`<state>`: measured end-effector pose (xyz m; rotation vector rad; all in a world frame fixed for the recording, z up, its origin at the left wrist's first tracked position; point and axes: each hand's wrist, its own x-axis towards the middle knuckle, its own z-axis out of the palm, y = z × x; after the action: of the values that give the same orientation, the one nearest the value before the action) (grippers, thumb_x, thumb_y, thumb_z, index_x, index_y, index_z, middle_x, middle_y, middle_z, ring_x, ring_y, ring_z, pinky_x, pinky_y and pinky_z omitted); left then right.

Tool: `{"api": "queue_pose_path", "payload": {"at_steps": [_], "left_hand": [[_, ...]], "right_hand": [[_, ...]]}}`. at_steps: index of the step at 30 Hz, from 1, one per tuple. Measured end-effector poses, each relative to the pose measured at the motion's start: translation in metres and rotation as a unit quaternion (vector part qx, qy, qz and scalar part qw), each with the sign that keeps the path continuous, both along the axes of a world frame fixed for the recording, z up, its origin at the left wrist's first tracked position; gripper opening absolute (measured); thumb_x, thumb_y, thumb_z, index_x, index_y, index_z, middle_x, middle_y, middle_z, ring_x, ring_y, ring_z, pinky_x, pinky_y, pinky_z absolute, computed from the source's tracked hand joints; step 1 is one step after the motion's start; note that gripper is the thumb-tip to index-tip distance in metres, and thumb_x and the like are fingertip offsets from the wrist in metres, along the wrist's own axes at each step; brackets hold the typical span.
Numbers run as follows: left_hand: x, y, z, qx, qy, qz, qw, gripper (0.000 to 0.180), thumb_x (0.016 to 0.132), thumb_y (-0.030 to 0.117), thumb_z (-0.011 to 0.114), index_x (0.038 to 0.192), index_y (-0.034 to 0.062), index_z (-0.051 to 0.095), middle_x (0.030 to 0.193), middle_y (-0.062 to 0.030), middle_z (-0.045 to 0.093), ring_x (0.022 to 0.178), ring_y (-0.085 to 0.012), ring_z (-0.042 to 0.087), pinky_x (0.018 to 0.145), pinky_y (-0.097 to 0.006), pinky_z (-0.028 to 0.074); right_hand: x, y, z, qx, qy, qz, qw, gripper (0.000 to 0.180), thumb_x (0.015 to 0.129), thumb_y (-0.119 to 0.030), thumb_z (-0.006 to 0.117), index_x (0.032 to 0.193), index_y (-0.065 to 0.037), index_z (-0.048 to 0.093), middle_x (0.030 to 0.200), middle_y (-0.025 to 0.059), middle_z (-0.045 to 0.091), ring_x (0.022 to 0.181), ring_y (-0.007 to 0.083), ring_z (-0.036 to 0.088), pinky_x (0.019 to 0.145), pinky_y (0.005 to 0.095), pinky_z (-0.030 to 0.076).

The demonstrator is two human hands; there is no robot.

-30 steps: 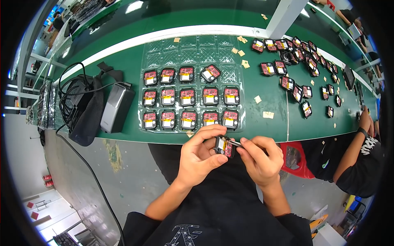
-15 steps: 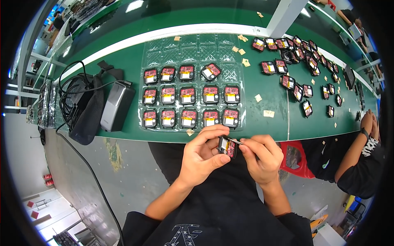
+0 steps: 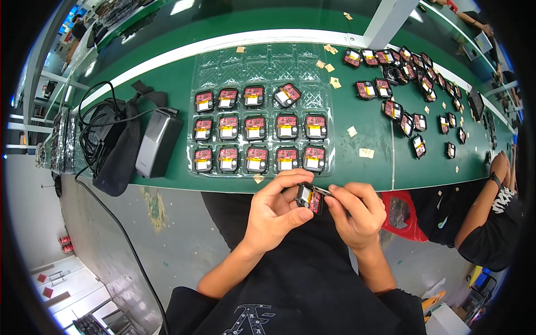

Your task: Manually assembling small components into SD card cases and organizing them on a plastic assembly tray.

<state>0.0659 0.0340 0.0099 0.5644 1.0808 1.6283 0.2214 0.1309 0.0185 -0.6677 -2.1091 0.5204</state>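
My left hand (image 3: 271, 215) is closed around the edges of a small black-framed electronic module (image 3: 310, 200), held tilted just off the table's front edge. Its open face shows a red circuit board, a white battery-like block and a strip of yellow tape. In my right hand (image 3: 357, 215), pinched between thumb and fingers, is a thin metal tool, seemingly tweezers (image 3: 322, 191); its tip reaches the module's upper right edge. Just beyond my hands lies a clear plastic tray (image 3: 314, 99) with rows of similar modules (image 3: 255, 128), one sitting askew in its pocket.
Loose modules (image 3: 392, 110) are scattered at the right of the green table (image 3: 368, 173), among small beige paper slips (image 3: 366, 152). On the left are a grey box-shaped device (image 3: 159, 144) and a black mesh bag (image 3: 118, 151) with cables. A co-worker's arm (image 3: 479, 209) rests at the far right.
The module has turned slightly in my left hand, showing more of its face. The tool in my right hand has shifted a little at its edge.
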Motion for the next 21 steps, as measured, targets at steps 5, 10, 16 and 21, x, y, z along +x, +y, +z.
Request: {"api": "queue_pose_path", "payload": {"at_steps": [5, 10, 16, 21], "left_hand": [[-0.0001, -0.0009, -0.001, 0.004, 0.004, -0.002, 1.0, 0.069, 0.078, 0.037, 0.09, 0.126, -0.0042, 0.062, 0.133, -0.0157, 0.059, 0.128, -0.0242, 0.054, 0.112, -0.041, 0.039], [-0.0005, -0.0013, 0.0011, 0.007, 0.015, 0.002, 1.0, 0.069, 0.078, 0.036, 0.09, 0.127, -0.0047, 0.062, 0.132, -0.016, 0.058, 0.129, -0.0253, 0.053, 0.112, -0.042, 0.039], [0.0015, -0.0009, 0.0024, 0.009, 0.014, 0.0, 1.0, 0.068, 0.078, 0.035, 0.09, 0.126, -0.0047, 0.062, 0.131, -0.0167, 0.058, 0.129, -0.0263, 0.053, 0.112, -0.043, 0.039], [0.007, -0.0021, 0.0, 0.003, -0.003, 0.032, 0.999, 0.063, 0.079, 0.029, 0.09, 0.125, -0.0047, 0.063, 0.13, -0.0169, 0.059, 0.129, -0.0262, 0.053, 0.113, -0.043, 0.039]], "right_hand": [[0.0023, 0.0001, -0.0025, 0.001, 0.001, 0.013, 1.0, 0.022, 0.071, -0.002, 0.086, 0.09, -0.002, 0.075, 0.081, 0.0059, 0.065, 0.06, 0.0188, 0.063, 0.052, 0.0304, 0.049], [0.0041, -0.0009, 0.0011, -0.04, 0.001, 0.023, 0.999, 0.019, 0.073, -0.002, 0.085, 0.089, -0.002, 0.075, 0.081, 0.007, 0.066, 0.061, 0.0197, 0.063, 0.053, 0.0299, 0.05], [0.0016, -0.0028, 0.001, -0.148, 0.023, 0.018, 0.989, 0.017, 0.076, -0.002, 0.084, 0.089, -0.001, 0.074, 0.081, 0.0073, 0.067, 0.061, 0.0203, 0.065, 0.054, 0.0302, 0.051], [0.0011, -0.0002, 0.002, -0.02, -0.049, 0.006, 0.999, 0.017, 0.075, -0.003, 0.084, 0.089, -0.002, 0.073, 0.081, 0.0059, 0.067, 0.062, 0.0202, 0.066, 0.054, 0.0305, 0.051]]}}
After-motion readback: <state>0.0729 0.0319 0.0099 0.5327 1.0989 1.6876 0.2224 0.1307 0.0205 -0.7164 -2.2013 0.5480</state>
